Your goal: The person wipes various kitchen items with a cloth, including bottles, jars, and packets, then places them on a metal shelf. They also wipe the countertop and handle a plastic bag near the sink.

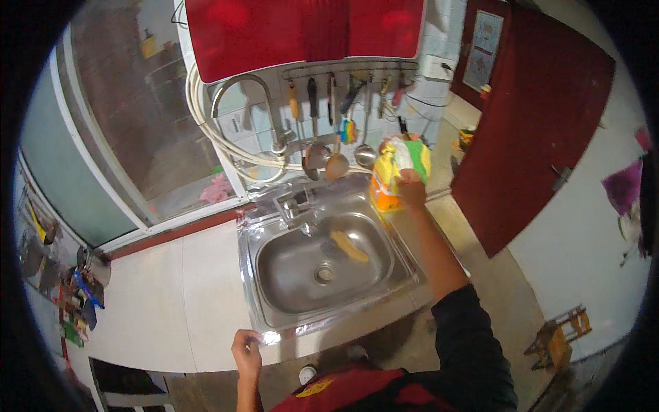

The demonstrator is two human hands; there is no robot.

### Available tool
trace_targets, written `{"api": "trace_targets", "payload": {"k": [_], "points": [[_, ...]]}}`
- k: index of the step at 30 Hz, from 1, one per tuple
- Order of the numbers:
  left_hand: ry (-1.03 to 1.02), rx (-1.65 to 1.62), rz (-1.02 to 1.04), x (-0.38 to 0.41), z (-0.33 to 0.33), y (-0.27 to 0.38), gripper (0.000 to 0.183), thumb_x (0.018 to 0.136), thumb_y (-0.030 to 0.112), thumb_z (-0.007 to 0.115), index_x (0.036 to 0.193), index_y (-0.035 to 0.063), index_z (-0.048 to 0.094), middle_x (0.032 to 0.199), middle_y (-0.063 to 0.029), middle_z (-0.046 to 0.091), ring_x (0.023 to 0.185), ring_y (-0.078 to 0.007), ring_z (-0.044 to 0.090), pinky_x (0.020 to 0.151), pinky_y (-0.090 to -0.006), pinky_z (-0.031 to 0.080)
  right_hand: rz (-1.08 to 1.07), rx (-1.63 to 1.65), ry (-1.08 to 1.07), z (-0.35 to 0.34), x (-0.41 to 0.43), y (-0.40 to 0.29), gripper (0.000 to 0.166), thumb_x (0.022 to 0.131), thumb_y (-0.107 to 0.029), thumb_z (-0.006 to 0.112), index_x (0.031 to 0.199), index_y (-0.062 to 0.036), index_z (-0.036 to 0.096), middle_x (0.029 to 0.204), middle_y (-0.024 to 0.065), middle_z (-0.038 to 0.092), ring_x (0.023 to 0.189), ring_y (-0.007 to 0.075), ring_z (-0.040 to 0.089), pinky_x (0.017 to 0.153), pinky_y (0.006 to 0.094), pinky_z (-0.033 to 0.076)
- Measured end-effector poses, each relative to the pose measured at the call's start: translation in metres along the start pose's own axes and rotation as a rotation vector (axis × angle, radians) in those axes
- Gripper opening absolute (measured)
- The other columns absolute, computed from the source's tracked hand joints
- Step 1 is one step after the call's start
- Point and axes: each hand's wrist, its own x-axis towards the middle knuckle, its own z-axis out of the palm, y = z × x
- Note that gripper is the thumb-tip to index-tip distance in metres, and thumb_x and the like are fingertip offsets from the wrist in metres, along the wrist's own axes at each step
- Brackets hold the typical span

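Observation:
My right hand (412,189) reaches to the back right corner of the sink, its fingers at a whitish item (403,154) beside a yellow and orange plastic bag (383,180); the grip is blurred. A green and yellow item (419,157) stands just behind. My left hand (247,353) is at the front left corner of the steel sink (298,288), fingers bent near the foil-like edging; whether it pinches anything is unclear. In the basin lies a long yellowish item (349,246), right of the drain (324,274).
A curved faucet (242,80) rises behind the sink. Ladles and other utensils (337,165) hang from a wall rail below a red cabinet (309,31). White counter (154,298) extends left towards cluttered items (85,293). At right are a dark red door (535,118) and a small wooden chair (558,340).

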Motion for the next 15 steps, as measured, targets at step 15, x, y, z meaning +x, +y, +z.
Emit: {"api": "trace_targets", "payload": {"k": [15], "points": [[0.115, 0.106, -0.133, -0.04, -0.016, 0.013, 0.019, 0.072, -0.014, 0.047, 0.077, 0.0005, 0.057, 0.078, -0.0095, 0.057, 0.068, -0.0178, 0.058, 0.062, -0.0265, 0.045, 0.022, 0.044, 0.214, -0.001, 0.107, -0.005, 0.012, 0.078, -0.019, 0.059, 0.08, -0.0065, 0.058, 0.072, 0.0077, 0.056, 0.065, 0.023, 0.052, 0.059, 0.0333, 0.041]]}}
